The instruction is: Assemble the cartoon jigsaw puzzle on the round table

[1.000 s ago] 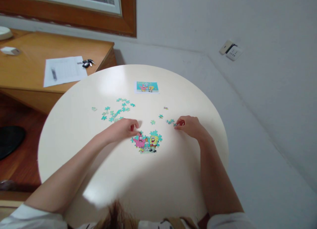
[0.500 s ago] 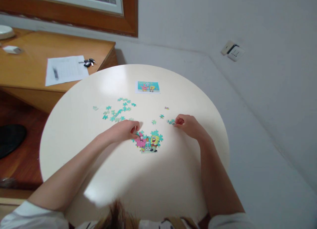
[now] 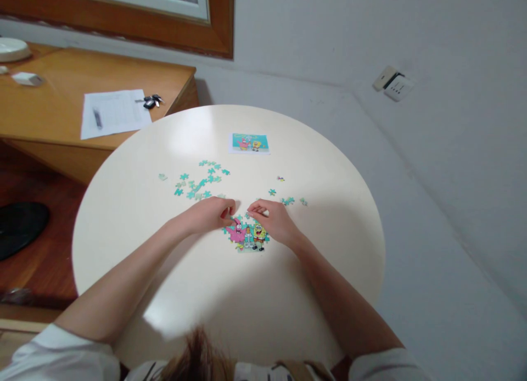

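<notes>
A partly joined jigsaw puzzle (image 3: 248,240) lies on the round white table (image 3: 230,315), showing a pink starfish and a yellow sponge figure. At its upper left edge is my left hand (image 3: 212,213), thumb and fingers curled together; whatever lies between the fingertips is hidden. My right hand (image 3: 274,220) pinches a small puzzle piece (image 3: 247,215) over the top edge of the puzzle and covers part of its right side. Loose puzzle pieces (image 3: 201,183), mostly turquoise and pale green, are spread beyond my left hand. A few more pieces (image 3: 288,201) lie beyond my right hand.
A small picture card (image 3: 250,143) with the same cartoon figures lies toward the table's far side. To the left, a wooden desk (image 3: 61,109) carries a paper sheet (image 3: 117,120), a pen (image 3: 97,119) and keys (image 3: 152,101). A wall (image 3: 432,205) stands on the right.
My right hand has moved left from the loose pieces at the right to the top of the puzzle, with a piece in its fingers. The left hand stays at the puzzle's edge.
</notes>
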Action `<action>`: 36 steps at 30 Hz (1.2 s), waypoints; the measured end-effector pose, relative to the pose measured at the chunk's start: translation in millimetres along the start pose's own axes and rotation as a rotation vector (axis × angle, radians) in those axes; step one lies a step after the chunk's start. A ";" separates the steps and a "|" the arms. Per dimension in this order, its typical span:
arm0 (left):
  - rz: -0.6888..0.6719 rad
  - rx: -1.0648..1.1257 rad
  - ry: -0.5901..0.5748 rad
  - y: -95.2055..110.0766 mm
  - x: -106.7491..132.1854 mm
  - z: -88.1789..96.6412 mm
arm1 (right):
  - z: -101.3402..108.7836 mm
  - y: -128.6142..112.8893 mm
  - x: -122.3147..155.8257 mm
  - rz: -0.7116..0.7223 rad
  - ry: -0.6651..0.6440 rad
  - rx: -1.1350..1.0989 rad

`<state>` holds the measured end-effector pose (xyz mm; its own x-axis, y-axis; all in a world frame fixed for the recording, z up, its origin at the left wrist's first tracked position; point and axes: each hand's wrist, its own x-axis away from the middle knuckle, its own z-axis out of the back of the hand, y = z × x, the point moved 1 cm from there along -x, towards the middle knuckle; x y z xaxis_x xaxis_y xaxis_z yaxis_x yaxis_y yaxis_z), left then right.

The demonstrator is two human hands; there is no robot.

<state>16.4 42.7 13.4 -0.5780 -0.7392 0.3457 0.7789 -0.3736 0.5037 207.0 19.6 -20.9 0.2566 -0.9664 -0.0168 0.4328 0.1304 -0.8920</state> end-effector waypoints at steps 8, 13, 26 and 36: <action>0.001 0.001 0.005 -1.1 -0.3 0.0 | -0.3 -1.5 -0.9 -0.008 0.013 0.027; -0.001 -0.004 0.009 -1.5 -0.7 -0.8 | -2.9 -4.0 -0.7 -0.009 0.025 0.075; 0.044 -0.048 -0.007 3.3 0.6 1.5 | -3.2 -5.5 1.6 -0.018 0.010 0.079; 0.009 -0.036 0.016 -2.2 -1.2 -1.0 | -1.6 -8.3 1.5 0.071 -0.030 0.187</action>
<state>15.7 43.8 11.2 -0.5667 -0.7518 0.3370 0.7929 -0.3865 0.4712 202.5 16.7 -14.3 0.3167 -0.9466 -0.0600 0.5653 0.2392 -0.7895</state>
